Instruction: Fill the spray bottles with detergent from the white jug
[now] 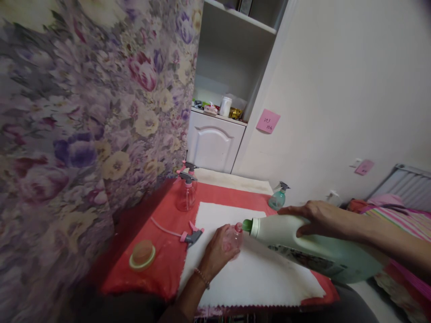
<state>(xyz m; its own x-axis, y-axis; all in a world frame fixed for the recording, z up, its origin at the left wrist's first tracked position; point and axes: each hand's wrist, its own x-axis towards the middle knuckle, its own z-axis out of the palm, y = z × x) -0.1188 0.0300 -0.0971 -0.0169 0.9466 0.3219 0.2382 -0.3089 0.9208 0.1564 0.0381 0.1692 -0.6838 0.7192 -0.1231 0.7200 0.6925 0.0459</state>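
Over the white mat [262, 273]: hands apart, left hand [215, 255] clamped round the pink bottle [235, 241], right hand [318, 220] gripping the tilted jug [286, 233], green spout [247, 225] at the bottle's mouth, probably to limit spills. Sprayer head [192, 237] lies detached nearby.

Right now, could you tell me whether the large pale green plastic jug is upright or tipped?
Tipped: the jug lies nearly sideways in the right hand, its green spout at the mouth of the transparent pink bottle.
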